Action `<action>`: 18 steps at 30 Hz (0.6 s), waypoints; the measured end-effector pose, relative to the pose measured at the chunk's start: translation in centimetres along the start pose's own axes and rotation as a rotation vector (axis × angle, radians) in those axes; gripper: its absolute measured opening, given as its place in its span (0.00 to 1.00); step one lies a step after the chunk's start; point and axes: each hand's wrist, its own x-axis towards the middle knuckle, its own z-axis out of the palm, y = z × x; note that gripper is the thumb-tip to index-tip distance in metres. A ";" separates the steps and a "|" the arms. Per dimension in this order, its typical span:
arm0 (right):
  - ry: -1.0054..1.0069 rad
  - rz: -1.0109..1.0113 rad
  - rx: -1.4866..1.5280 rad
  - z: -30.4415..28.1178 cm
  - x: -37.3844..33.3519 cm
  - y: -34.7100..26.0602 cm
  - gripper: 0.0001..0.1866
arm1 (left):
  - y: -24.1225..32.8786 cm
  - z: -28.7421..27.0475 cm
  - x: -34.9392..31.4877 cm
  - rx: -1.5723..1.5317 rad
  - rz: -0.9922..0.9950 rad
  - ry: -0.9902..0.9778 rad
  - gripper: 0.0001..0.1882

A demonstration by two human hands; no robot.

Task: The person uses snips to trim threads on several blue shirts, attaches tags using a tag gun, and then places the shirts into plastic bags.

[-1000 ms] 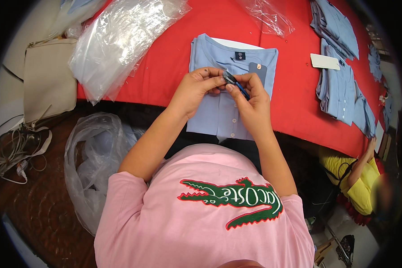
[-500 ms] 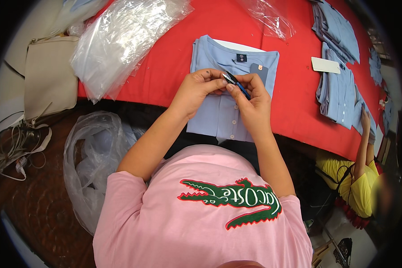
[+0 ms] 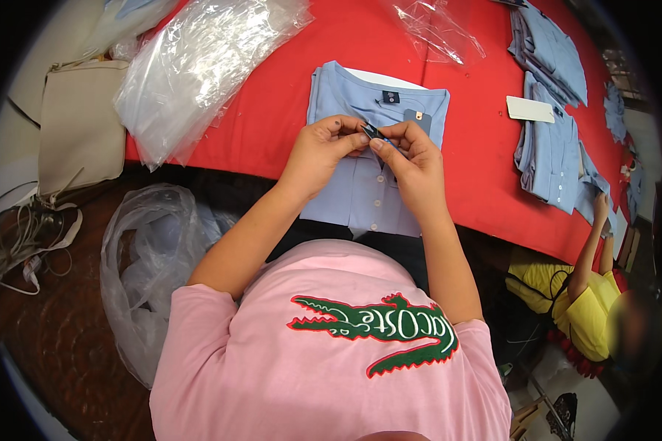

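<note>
A folded light-blue shirt (image 3: 346, 195) lies in front of me on the table, buttons down its front, a dark neck label inside the collar and a blue-grey hang tag (image 3: 417, 117) beside it. Over its chest my right hand (image 3: 415, 158) is closed around small thread snips (image 3: 379, 137) with dark blue handles, their pale tips pointing left. My left hand (image 3: 327, 151) meets those tips, thumb and forefinger pinched together. Whatever lies in that pinch is too small to make out. Both hands partly cover the shirt.
A red-covered table (image 3: 272, 110) bears clear plastic bags (image 3: 198, 66) at left and stacked blue shirts (image 3: 548, 154) at right, one topped by a white card (image 3: 530, 109). A beige bag (image 3: 81, 125) hangs left; a plastic sack (image 3: 151, 257) stands below. Another person in yellow (image 3: 585, 309) works at right.
The right hand has turned slightly, so less of the snips shows between the fingers. Both hands stay close together over the shirt. The whole view has shifted a little.
</note>
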 end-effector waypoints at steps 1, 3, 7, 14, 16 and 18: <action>-0.013 0.007 0.028 -0.1 0.1 0.0 0.08 | 0.1 0.0 0.0 0.007 -0.007 0.003 0.10; -0.039 0.020 0.084 -0.3 0.1 -0.1 0.08 | 0.3 0.0 -0.1 0.020 -0.021 0.008 0.10; -0.056 0.084 0.177 -0.5 0.2 -0.4 0.07 | 0.3 0.0 -0.1 0.022 -0.018 0.004 0.09; -0.122 0.115 0.220 -1.4 0.7 0.6 0.07 | 0.6 0.3 -0.2 0.036 -0.033 0.018 0.09; -0.102 0.119 0.189 -1.5 0.7 0.7 0.07 | 0.6 0.4 -0.3 0.042 -0.031 0.026 0.09; -0.041 0.116 0.138 -1.2 0.5 0.4 0.08 | 0.5 0.3 -0.3 0.053 -0.025 0.027 0.10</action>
